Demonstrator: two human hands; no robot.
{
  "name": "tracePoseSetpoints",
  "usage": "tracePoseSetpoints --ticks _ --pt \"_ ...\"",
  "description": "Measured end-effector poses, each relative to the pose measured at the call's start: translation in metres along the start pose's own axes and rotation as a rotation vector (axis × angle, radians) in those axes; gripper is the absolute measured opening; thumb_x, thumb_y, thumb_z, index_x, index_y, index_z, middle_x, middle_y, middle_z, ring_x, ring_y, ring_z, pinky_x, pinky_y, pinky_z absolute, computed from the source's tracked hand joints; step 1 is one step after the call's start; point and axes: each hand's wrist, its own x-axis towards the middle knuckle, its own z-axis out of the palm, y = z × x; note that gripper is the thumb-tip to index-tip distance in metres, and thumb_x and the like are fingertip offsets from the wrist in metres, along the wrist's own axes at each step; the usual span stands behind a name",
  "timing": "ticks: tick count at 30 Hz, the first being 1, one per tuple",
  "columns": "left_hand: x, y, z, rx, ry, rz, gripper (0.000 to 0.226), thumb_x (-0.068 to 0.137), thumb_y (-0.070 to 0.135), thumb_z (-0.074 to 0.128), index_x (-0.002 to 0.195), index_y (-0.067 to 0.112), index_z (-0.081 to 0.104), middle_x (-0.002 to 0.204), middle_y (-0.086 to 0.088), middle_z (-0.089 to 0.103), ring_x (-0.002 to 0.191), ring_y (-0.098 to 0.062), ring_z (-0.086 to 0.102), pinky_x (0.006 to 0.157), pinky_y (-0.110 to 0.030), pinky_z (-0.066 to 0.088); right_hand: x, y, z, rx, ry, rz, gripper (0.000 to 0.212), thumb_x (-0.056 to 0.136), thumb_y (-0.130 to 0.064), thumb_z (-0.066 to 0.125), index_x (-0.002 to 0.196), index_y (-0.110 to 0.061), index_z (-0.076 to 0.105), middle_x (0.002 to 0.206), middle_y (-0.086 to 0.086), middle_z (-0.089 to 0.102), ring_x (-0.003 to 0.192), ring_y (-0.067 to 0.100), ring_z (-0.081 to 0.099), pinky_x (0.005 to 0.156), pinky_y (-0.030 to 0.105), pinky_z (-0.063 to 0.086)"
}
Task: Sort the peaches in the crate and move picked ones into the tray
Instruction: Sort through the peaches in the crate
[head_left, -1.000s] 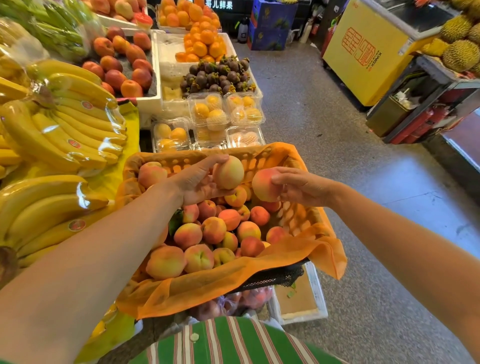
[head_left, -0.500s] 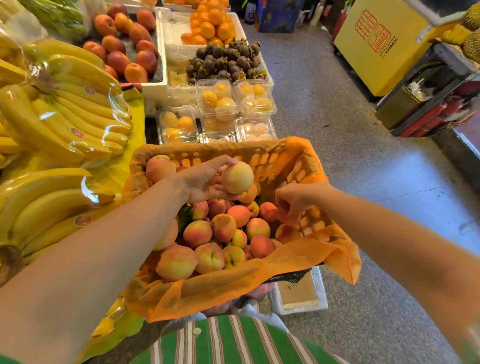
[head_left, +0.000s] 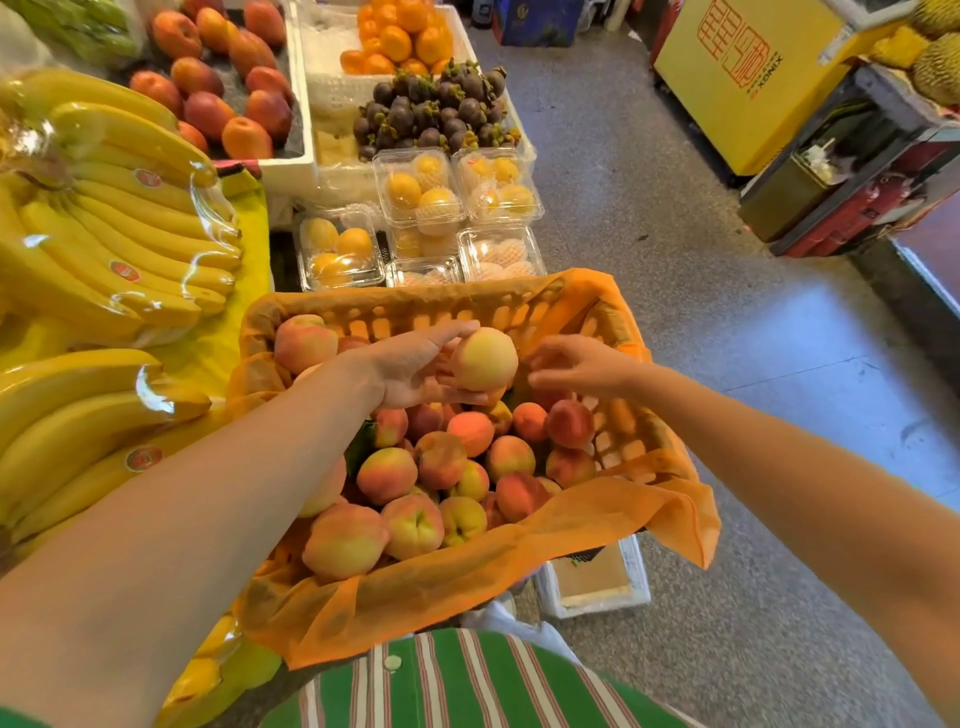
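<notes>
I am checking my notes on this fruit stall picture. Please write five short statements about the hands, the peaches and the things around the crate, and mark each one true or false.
1. The left hand holds a pale peach over the crate. True.
2. The right hand grips a peach. False: it holds nothing, and its fingers are loose above the crate.
3. Orange mesh lines the crate. True.
4. The bananas lie to the right of the crate. False: they lie to its left, under clear film.
5. Clear boxes of yellow fruit stand beyond the crate. True.
</notes>
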Motion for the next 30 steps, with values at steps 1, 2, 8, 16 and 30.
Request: tracePoseSetpoints --ticks 1,2,8,16,30 --pt "0.001 0.0 0.003 -0.011 -0.001 -0.01 0.047 0.09 0.035 0.061 0.129 0.013 0.048 0.126 -0.021 0.052 0.085 -0.032 0.071 0.078 -0.043 0.059 -0.006 -0.01 -0.005 0.257 0.015 -0.018 0.037 0.09 -0.032 0.064 0.125 -0.02 0.058 0.12 0.002 0.063 0.11 0.018 0.062 0.092 0.032 0.053" --pt "0.003 0.001 0.006 -0.019 -0.001 -0.018 0.049 0.091 0.036 0.06 0.13 0.011 0.047 0.125 -0.022 0.053 0.081 -0.032 0.072 0.075 -0.041 0.06 -0.011 -0.018 -0.009 0.468 0.008 -0.034 0.039 0.091 -0.033 0.063 0.127 -0.022 0.056 0.122 0.002 0.062 0.111 0.016 0.062 0.092 0.03 0.054" --pt "0.01 0.001 0.022 0.086 -0.015 -0.024 0.057 0.092 0.045 0.055 0.128 0.002 0.049 0.117 -0.026 0.062 0.098 -0.035 0.069 0.082 -0.039 0.058 -0.025 -0.04 -0.007 0.398 0.02 -0.115 0.063 0.076 -0.032 0.079 0.13 -0.028 0.048 0.121 -0.002 0.054 0.11 0.013 0.059 0.089 0.028 0.054" --pt "0.008 0.002 0.026 0.566 0.173 0.133 0.041 0.101 0.041 0.039 0.109 0.008 0.062 0.101 -0.014 0.069 0.095 -0.03 0.065 0.082 -0.037 0.053 -0.021 -0.022 -0.013 0.156 0.119 -0.006 0.061 0.072 -0.036 0.082 0.122 -0.018 0.051 0.113 0.003 0.058 0.103 0.019 0.06 0.086 0.035 0.055" --pt "-0.008 0.011 -0.063 1.59 0.718 0.479 0.063 0.091 0.042 0.052 0.148 0.027 0.03 0.159 -0.001 0.021 0.147 -0.025 0.013 0.118 -0.051 0.001 0.027 0.002 0.013 -0.701 -0.006 0.022 0.066 0.08 -0.032 0.071 0.132 -0.008 0.039 0.113 0.015 0.053 0.1 0.034 0.056 0.073 0.034 0.042"
